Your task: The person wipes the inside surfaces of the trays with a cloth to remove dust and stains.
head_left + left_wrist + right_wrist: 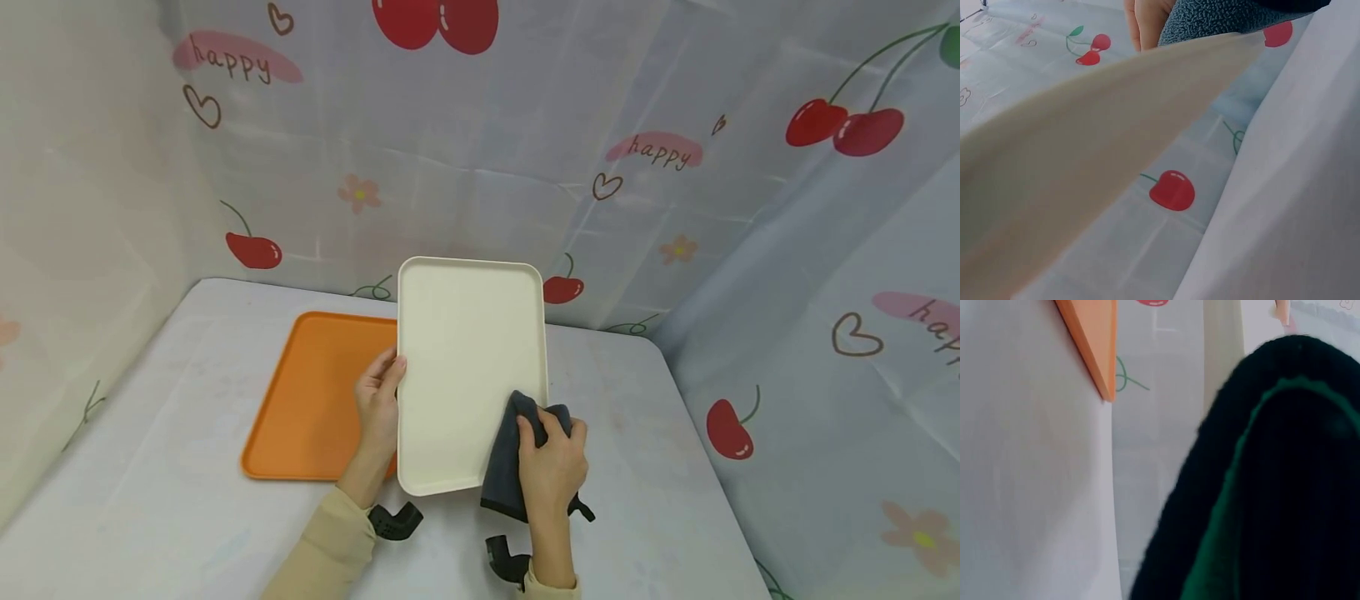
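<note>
My left hand (378, 404) grips the left edge of a cream rectangular tray (468, 358), thumb over the rim. The tray is held up and tilted, its inner face toward the head camera. In my right hand (553, 467) a dark grey cloth (504, 471) is bunched between thumb and fingers, pressed at the tray's lower right edge. The left wrist view has the tray side-on, with the fuzzy cloth (1204, 22) and right fingers (1150, 22) beyond it. Up close, the cloth (1179, 531) fills much of the right wrist view.
An orange tray (307, 408) lies flat on the white table (637, 500) to the left, partly hidden by the cream tray and left hand. Curtains (480, 200) printed with cherries enclose the table at the back and sides.
</note>
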Available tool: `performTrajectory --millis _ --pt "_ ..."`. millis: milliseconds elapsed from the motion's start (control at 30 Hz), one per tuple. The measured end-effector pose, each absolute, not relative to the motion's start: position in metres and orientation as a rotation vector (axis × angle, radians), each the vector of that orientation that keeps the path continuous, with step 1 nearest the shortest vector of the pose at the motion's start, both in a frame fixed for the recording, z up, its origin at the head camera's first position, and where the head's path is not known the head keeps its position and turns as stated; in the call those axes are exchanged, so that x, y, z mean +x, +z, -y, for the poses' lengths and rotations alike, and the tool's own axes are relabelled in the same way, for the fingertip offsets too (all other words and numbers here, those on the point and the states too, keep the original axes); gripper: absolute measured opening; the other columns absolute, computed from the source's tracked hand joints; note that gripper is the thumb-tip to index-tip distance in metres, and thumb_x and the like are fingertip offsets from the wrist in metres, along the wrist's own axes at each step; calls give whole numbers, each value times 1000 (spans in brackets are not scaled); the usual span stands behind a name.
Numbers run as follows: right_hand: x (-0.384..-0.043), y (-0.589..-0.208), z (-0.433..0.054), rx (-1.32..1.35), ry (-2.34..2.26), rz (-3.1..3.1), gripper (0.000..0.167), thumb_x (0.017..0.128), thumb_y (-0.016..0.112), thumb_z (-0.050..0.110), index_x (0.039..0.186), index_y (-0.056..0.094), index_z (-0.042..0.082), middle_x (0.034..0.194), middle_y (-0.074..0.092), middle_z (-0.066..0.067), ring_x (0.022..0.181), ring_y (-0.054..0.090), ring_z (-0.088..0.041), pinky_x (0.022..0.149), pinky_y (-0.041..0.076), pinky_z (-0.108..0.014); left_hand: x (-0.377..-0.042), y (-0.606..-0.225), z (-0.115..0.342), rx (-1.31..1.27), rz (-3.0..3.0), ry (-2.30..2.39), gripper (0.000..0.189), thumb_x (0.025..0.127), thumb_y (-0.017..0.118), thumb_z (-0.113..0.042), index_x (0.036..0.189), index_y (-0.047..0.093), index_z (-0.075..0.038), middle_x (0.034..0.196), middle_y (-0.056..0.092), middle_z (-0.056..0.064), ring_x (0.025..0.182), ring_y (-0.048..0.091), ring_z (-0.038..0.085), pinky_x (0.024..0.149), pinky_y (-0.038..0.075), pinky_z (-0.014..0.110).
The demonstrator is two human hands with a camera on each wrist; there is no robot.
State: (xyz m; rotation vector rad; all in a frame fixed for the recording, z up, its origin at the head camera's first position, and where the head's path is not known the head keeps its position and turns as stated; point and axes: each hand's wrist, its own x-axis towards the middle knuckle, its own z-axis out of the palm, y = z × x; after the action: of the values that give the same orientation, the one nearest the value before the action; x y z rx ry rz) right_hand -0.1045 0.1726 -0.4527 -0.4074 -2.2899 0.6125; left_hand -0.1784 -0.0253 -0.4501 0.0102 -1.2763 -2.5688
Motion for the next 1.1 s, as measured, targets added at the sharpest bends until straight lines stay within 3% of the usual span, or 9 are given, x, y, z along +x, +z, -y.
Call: performTrajectory --millis 433,833,1100 --pt "-100 -455 -149 -312 640 2336 28 79 82 27 101 77 10 99 59 -19 64 63 -36 53 52 -48 -179 -450 27 27 1292 -2554 27 97 58 -8 120 63 5 90 69 -2 74 68 8 65 58 21" --pt "-95 -456 -118 -39 613 2319 29 75 85 27 99 77 13 94 59 -13 59 62 -26 49 51 -34 -179 -452 27 38 1344 -2523 33 97 58 -7 125 59 10 92 71 -4 77 69 7 68 58 21" --pt "-92 -453 -101 82 601 2311 32 73 87 26 99 77 12 94 59 -13 61 63 -23 50 53 -32 -179 -451 27 52 1332 -2527 33 97 58 -6 126 58 10 92 71 -4 77 69 8 69 59 22"
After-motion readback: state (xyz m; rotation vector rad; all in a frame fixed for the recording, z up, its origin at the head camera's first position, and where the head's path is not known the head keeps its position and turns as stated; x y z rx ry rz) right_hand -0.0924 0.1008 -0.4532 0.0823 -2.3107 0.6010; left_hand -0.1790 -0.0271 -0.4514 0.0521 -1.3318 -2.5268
